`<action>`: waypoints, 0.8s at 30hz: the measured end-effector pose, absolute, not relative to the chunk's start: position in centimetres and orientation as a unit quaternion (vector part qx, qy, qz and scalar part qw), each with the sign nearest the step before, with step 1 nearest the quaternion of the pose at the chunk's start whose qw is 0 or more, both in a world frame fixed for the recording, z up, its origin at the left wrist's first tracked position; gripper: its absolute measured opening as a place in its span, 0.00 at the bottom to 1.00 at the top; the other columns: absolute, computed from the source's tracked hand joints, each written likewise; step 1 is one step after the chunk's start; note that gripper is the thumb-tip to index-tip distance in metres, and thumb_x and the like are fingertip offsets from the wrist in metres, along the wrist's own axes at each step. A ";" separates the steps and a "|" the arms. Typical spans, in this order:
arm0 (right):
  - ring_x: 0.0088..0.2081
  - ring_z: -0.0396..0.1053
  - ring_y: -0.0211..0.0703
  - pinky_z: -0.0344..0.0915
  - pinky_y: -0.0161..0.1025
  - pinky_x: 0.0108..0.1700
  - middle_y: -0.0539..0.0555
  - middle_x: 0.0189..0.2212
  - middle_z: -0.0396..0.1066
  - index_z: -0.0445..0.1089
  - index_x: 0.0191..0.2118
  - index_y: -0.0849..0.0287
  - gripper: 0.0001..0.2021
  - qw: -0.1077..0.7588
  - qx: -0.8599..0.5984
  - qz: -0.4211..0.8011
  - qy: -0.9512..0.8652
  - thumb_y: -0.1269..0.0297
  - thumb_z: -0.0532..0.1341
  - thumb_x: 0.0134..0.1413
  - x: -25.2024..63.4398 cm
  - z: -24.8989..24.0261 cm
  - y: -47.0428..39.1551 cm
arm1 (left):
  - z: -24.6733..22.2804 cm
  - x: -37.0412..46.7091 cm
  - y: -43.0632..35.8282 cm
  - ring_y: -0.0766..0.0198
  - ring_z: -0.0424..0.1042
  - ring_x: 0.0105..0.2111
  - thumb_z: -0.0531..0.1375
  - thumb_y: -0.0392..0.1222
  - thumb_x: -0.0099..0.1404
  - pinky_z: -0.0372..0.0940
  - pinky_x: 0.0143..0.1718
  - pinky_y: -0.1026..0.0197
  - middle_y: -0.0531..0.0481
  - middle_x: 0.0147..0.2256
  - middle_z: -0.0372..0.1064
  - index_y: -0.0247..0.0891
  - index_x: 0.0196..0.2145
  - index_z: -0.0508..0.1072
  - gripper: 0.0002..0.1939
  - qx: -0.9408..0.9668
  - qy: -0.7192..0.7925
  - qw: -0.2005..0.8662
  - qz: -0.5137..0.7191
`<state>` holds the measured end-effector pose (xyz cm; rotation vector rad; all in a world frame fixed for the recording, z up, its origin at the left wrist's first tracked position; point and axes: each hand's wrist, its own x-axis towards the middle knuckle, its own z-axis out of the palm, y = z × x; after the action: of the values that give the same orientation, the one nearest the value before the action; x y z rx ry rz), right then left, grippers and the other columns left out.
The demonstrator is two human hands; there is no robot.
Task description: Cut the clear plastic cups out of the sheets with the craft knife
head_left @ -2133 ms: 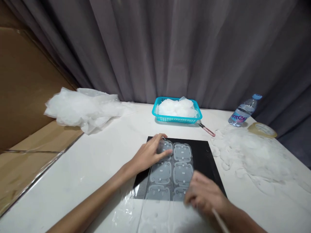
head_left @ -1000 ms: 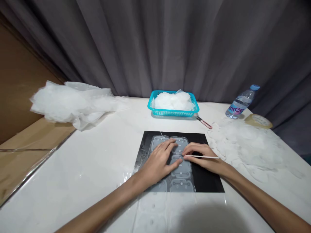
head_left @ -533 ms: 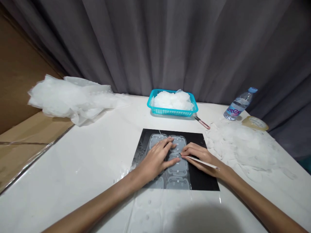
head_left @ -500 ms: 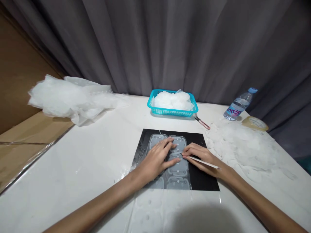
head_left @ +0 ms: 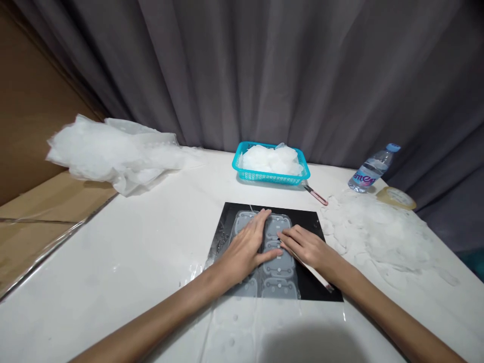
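A clear plastic sheet with grey rounded shapes point(head_left: 279, 285) lies over a black board point(head_left: 317, 290) on the white table. My left hand point(head_left: 245, 247) rests on the sheet, fingers stretched out and thumb apart, over its left column of shapes. My right hand point(head_left: 304, 247) pinches a thin, pale knife-like tool point(head_left: 315, 275) just right of my left thumb. The tool's tip touches or nearly touches the sheet between two shapes of the right column, and its back end slants down to the right.
Behind the board stands a turquoise basket point(head_left: 272, 178) of white pieces, with pink-handled snips point(head_left: 316, 194) beside it. At the right are a water bottle point(head_left: 372, 170), a tape roll point(head_left: 397, 197) and scattered film scraps point(head_left: 393, 237). Crumpled film point(head_left: 117, 151) lies back left, by cardboard point(head_left: 49, 206).
My right hand has shifted slightly left with the tool, whose back end has swung down toward me. My left hand's fingers have drawn closer together, and it stays on the sheet.
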<state>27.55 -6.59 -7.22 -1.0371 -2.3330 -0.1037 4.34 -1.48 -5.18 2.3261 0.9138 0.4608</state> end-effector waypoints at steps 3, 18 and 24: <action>0.39 0.76 0.49 0.74 0.44 0.45 0.56 0.36 0.78 0.77 0.41 0.55 0.15 0.434 -0.486 -0.016 -0.758 0.53 0.57 0.71 29.9 -5.1 -3.3 | -5.3 4.3 -1.2 0.44 0.36 0.76 0.62 0.61 0.71 0.48 0.74 0.40 0.32 0.76 0.34 0.38 0.76 0.35 0.52 0.879 0.350 0.288 0.151; 0.33 0.69 0.41 0.66 0.38 0.38 0.52 0.30 0.74 0.79 0.35 0.59 0.15 0.401 -0.430 0.435 -0.682 0.53 0.64 0.65 29.2 1.3 -1.4 | -3.9 3.7 -1.1 0.43 0.63 0.67 0.64 0.62 0.69 0.60 0.66 0.43 0.38 0.68 0.62 0.42 0.71 0.57 0.41 0.794 0.356 0.424 0.251; 0.32 0.67 0.40 0.64 0.38 0.37 0.53 0.30 0.73 0.79 0.34 0.61 0.16 0.396 -0.372 0.517 -0.662 0.53 0.64 0.66 28.8 0.4 -1.5 | -2.9 3.5 -0.1 0.51 0.77 0.48 0.65 0.55 0.70 0.68 0.52 0.55 0.46 0.45 0.81 0.38 0.45 0.82 0.17 0.713 0.344 0.528 0.308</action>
<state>28.82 -1.50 0.42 -0.9426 -1.6780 1.3098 3.46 -0.14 -2.95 1.7033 0.8221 0.7363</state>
